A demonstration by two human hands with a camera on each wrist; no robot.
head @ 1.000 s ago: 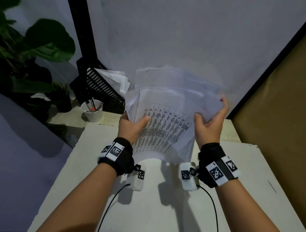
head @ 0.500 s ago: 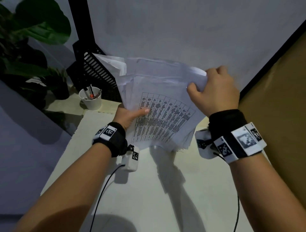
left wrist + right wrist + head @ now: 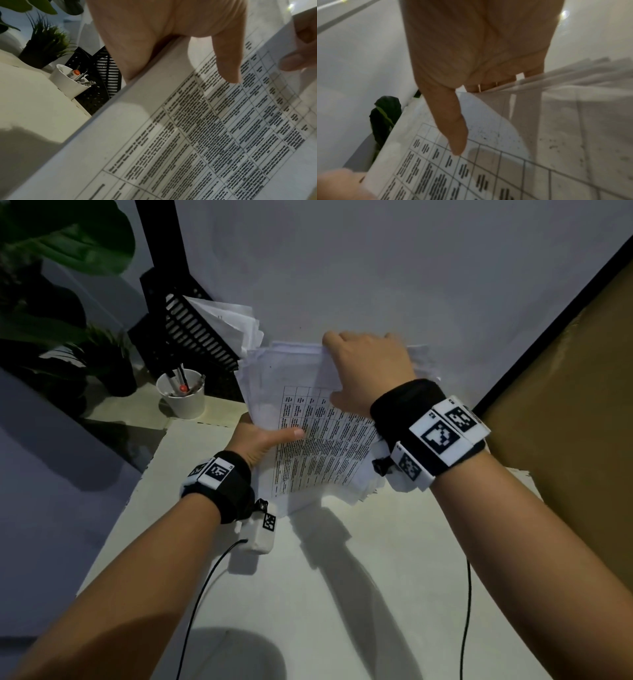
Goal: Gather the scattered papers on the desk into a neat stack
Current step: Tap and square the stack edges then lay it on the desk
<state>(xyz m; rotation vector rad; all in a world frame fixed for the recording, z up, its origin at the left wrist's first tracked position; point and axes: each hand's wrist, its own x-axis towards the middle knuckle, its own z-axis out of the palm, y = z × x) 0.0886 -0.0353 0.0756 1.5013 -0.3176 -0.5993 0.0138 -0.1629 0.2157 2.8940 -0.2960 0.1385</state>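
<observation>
Nearest the viewer, two bare forearms reach forward over the pale desk, each wrist wrapped in a black band with white coded tags, and a thin black cable trails back from each wrist unit across the desktop. The left hand grips the papers at their left edge, thumb laid straight across the printed table on the top sheet and the other fingers hidden behind the sheaf; the left wrist view shows that thumb pressing the page from the front with the palm against the paper's edge. The papers are held upright above the desk toward its far end, their lower edges ragged and fanned just over the surface, casting a long shadow toward the viewer. The right hand clamps the top edge of the same sheaf from above, knuckles up, fingers curled over the back and thumb in front; the right wrist view shows its thumb lying on the top sheet's grid while the fingers disappear behind several staggered sheet edges. Beyond the left hand, a white cup holding pens stands on a lower ledge just past the desk's far left corner. Behind it a black slatted tray leans against the wall with more loose sheets sticking out of it, close to the upper left corner of the held sheaf. Farthest left are dark green plants, and a plain pale wall fills the background.
</observation>
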